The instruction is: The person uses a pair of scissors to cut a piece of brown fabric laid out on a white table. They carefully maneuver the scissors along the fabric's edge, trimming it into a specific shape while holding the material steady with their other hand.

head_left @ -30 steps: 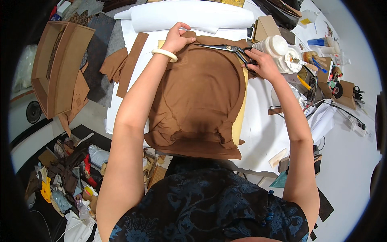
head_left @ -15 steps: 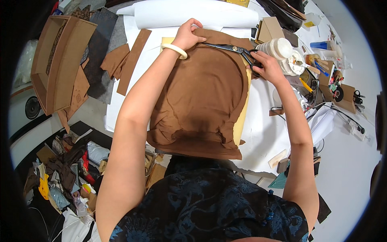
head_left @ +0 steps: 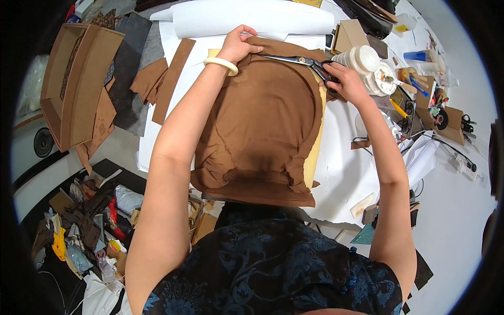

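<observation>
A brown leather piece (head_left: 262,115), wrinkled and moulded into a rounded raised shape, lies over a yellow board (head_left: 315,152) on the table. Along its far edge runs a flap of the same leather (head_left: 286,47). My left hand (head_left: 239,44), with a cream bangle at the wrist, pinches the left end of that flap. Black-handled scissors (head_left: 299,60) lie across the leather just below the flap, their blades pointing left toward my left fingers. The fingers of my right hand (head_left: 341,81) are wrapped through the scissor handles.
A white paper roll (head_left: 252,18) lies behind the leather. White tubs (head_left: 362,60), a cardboard box (head_left: 350,35) and several tools stand close to my right hand. Brown leather strips (head_left: 173,79) and a cardboard tray (head_left: 79,84) are at left; a scrap heap (head_left: 89,226) sits lower left.
My left hand has shifted slightly left along the flap. The scissors and my right hand have moved a little to the left too.
</observation>
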Action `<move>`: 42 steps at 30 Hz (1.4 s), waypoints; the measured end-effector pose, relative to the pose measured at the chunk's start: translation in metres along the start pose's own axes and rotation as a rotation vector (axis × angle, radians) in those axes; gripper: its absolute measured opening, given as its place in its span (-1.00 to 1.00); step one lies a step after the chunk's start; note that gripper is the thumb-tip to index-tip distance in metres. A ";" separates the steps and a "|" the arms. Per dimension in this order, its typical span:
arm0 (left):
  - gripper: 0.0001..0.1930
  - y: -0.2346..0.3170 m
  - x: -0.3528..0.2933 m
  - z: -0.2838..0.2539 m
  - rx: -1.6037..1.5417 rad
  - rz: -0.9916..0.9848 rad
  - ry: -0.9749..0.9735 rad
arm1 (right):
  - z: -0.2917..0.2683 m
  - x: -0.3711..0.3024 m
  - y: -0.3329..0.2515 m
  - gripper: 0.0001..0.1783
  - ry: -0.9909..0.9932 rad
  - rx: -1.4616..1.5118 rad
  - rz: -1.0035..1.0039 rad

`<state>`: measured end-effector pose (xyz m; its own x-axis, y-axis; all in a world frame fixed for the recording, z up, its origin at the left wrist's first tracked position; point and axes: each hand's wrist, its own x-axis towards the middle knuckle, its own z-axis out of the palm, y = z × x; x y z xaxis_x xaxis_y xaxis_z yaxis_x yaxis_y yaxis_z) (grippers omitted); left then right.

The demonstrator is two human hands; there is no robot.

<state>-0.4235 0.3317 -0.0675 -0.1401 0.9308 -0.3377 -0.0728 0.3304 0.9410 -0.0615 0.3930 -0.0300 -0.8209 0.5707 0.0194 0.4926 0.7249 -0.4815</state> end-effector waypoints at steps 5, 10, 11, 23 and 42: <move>-0.58 -0.003 0.003 -0.001 0.024 0.003 0.007 | 0.002 0.000 0.005 -0.46 0.003 -0.002 -0.007; -0.54 -0.004 -0.001 -0.005 0.194 0.140 0.096 | 0.001 0.001 0.001 -0.49 0.022 -0.008 -0.011; -0.53 -0.001 -0.005 -0.007 0.289 0.151 0.119 | 0.000 0.001 -0.001 -0.48 0.027 -0.007 -0.004; -0.46 0.007 -0.019 -0.027 0.207 0.079 0.133 | 0.001 0.019 -0.020 -0.45 0.014 0.002 -0.001; -0.34 -0.028 -0.102 -0.018 1.042 0.568 0.238 | -0.005 0.018 -0.022 -0.42 -0.056 0.036 0.020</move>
<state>-0.4252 0.2242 -0.0601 -0.0797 0.9682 0.2371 0.8731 -0.0470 0.4852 -0.0861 0.3892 -0.0144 -0.8264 0.5617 -0.0390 0.4991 0.6988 -0.5125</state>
